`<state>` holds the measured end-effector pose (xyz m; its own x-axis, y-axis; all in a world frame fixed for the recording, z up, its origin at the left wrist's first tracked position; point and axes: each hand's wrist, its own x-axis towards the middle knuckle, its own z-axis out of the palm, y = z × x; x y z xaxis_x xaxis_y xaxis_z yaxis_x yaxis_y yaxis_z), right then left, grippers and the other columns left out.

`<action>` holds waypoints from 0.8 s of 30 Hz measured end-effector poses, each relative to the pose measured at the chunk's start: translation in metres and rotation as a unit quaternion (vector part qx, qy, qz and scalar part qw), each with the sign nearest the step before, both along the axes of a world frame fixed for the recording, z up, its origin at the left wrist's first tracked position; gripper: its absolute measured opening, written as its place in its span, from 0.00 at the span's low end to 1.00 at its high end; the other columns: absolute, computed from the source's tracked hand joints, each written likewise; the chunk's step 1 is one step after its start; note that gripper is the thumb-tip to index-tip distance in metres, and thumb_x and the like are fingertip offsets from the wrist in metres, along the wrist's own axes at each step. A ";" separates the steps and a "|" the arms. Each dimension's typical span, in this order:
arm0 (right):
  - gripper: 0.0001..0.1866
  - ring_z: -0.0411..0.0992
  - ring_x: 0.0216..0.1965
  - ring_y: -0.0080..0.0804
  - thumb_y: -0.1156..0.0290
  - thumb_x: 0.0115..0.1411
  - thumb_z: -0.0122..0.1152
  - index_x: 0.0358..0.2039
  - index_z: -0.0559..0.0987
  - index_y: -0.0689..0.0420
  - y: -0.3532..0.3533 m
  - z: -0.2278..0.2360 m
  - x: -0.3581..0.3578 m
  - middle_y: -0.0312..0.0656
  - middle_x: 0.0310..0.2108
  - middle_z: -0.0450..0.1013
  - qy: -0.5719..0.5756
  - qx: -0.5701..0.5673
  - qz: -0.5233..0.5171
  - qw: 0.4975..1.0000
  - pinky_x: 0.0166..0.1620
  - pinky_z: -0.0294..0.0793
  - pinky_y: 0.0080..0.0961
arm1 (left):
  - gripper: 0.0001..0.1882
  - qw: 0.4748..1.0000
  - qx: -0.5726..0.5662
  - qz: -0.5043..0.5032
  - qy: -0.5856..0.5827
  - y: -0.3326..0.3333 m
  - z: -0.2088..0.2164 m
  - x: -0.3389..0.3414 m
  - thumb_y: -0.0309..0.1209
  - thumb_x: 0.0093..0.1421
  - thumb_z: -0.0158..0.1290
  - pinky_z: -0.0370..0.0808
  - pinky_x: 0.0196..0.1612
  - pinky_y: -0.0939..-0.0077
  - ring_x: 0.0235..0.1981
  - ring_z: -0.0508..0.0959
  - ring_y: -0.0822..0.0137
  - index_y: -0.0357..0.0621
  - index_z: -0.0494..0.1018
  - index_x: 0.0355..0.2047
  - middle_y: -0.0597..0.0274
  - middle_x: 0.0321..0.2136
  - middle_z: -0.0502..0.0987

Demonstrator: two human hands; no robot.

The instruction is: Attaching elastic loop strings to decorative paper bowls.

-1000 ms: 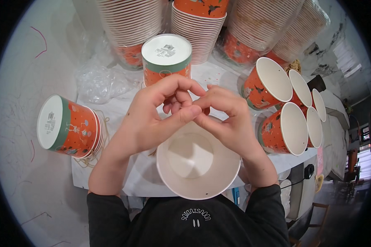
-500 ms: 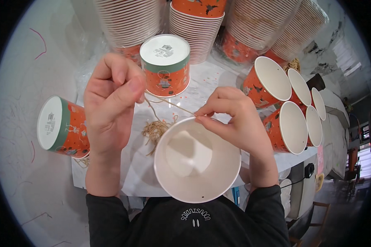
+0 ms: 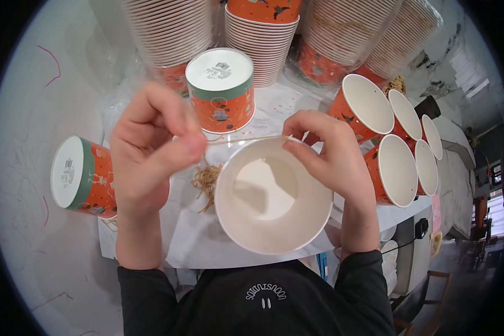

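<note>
In front of me a paper bucket (image 3: 305,218) is tilted with its white inside facing up. At its far rim my right hand (image 3: 333,151) pinches a thin tan twine (image 3: 243,139) between thumb and forefinger. The twine runs nearly level to my left hand (image 3: 151,148), whose fingertips are closed on it and slightly blurred. Just left of the bucket, a loose bundle of twine (image 3: 205,183) lies on the white sheet. Beyond my hands an orange bucket with a green band (image 3: 219,103) stands bottom up.
Another orange bucket (image 3: 98,182) lies at the left. Several buckets (image 3: 369,106) lie at the right, openings toward me. Tall nested stacks (image 3: 260,47) line the back, some in clear plastic. White sheeting (image 3: 201,241) covers the table. A chair (image 3: 431,297) stands lower right.
The twine has been drawn up to a nearly level line. My left hand has dropped slightly. The bucket has tipped, its near rim rising, and the hole near that rim no longer shows.
</note>
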<state>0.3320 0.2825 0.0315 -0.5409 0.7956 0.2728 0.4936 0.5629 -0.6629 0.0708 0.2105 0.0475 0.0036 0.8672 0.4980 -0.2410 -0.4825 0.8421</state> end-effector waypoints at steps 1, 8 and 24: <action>0.09 0.77 0.34 0.31 0.77 0.56 0.66 0.38 0.79 0.61 0.001 0.000 0.001 0.40 0.31 0.77 0.000 0.000 -0.002 1.000 0.38 0.76 0.27 | 0.10 0.999 -0.007 0.012 0.045 -0.002 0.001 0.003 0.19 0.55 0.60 0.67 0.38 0.82 0.32 0.73 0.78 0.43 0.70 0.34 0.68 0.29 0.73; 0.08 0.77 0.32 0.33 0.79 0.57 0.64 0.38 0.79 0.61 0.004 -0.010 -0.005 0.41 0.28 0.76 0.013 0.079 -0.026 0.996 0.37 0.76 0.28 | 0.08 0.979 -0.092 -0.013 0.179 -0.008 0.004 0.017 0.24 0.55 0.64 0.62 0.41 0.82 0.31 0.69 0.82 0.44 0.75 0.32 0.76 0.28 0.74; 0.06 0.77 0.35 0.50 0.76 0.59 0.62 0.38 0.79 0.57 0.040 -0.029 0.012 0.47 0.33 0.78 -0.047 0.203 -0.186 0.960 0.37 0.75 0.43 | 0.11 0.985 -0.103 0.041 0.130 -0.026 0.022 0.008 0.19 0.51 0.64 0.65 0.39 0.83 0.28 0.74 0.80 0.37 0.77 0.36 0.71 0.25 0.77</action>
<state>0.3438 0.3227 0.0028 -0.2767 0.7772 0.5651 0.7580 0.5380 -0.3688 0.0789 0.1841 0.0698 0.0344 0.9528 0.3018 0.0288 -0.3028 0.9526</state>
